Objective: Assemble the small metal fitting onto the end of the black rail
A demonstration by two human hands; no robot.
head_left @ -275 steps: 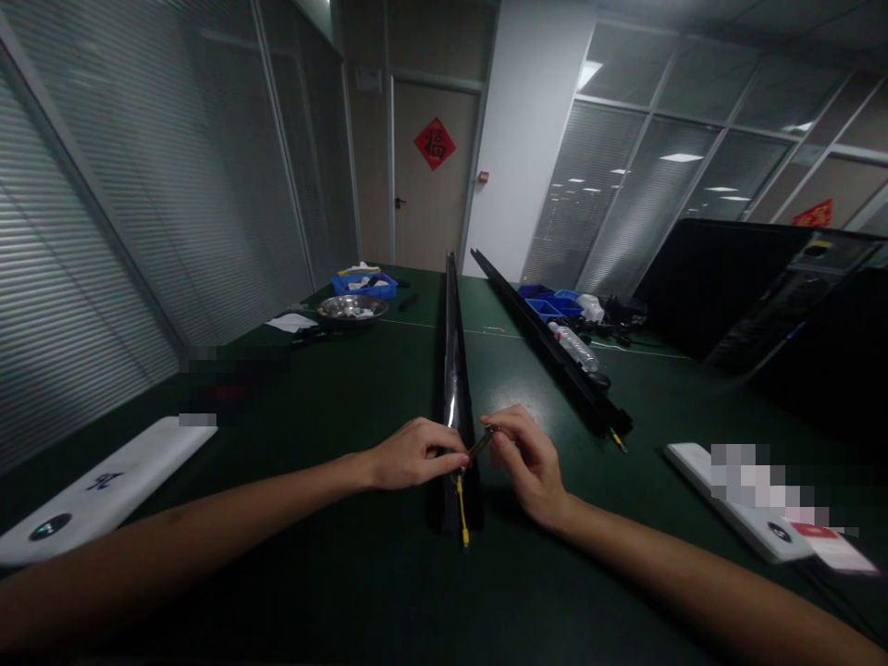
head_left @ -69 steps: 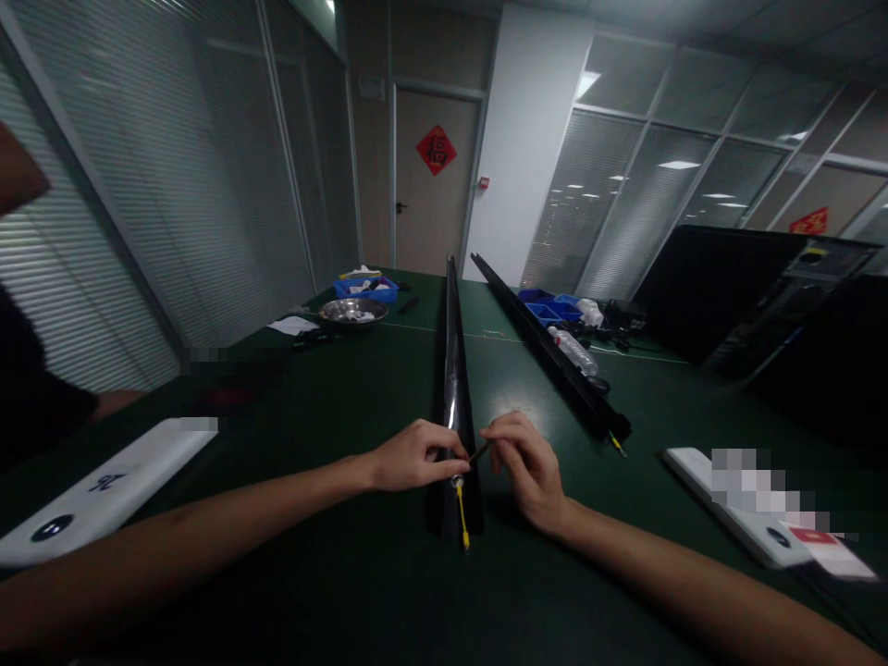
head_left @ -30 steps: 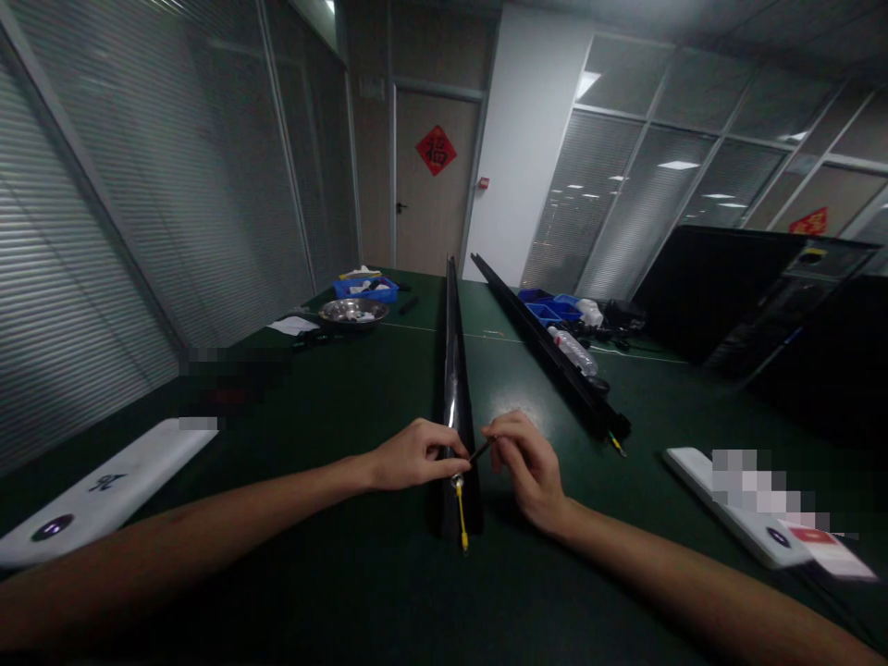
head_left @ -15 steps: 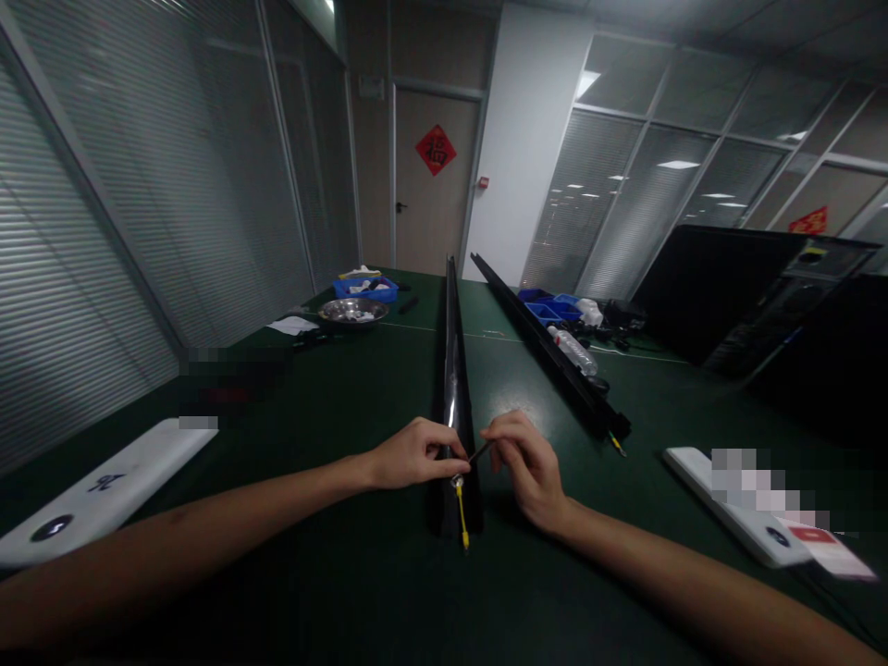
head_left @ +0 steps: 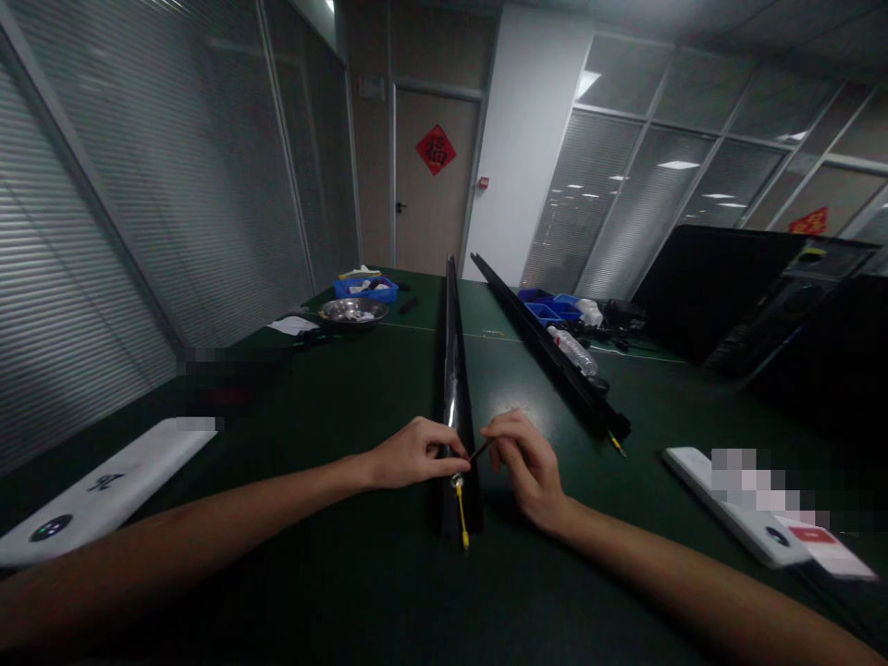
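A long black rail (head_left: 454, 370) with a glossy channel lies lengthwise on the dark green table. Near its close end, a short yellow wire (head_left: 462, 513) hangs from a small round metal fastener (head_left: 457, 480). My left hand (head_left: 416, 453) rests over the rail, thumb and fingers pinched just above that fastener; whatever they grip is too small to make out. From the right, my right hand (head_left: 527, 467) pinches a thin metal rod (head_left: 478, 450), slanting down to the left fingertips. The rod's tip is hidden there.
A second black rail (head_left: 555, 361) lies slanted to the right, its own wire (head_left: 616, 444) at the near end. Beside it are a plastic bottle (head_left: 574, 351) and blue bins (head_left: 545, 310). A metal bowl (head_left: 352, 313) stands far left; white devices (head_left: 111, 486) flank my arms.
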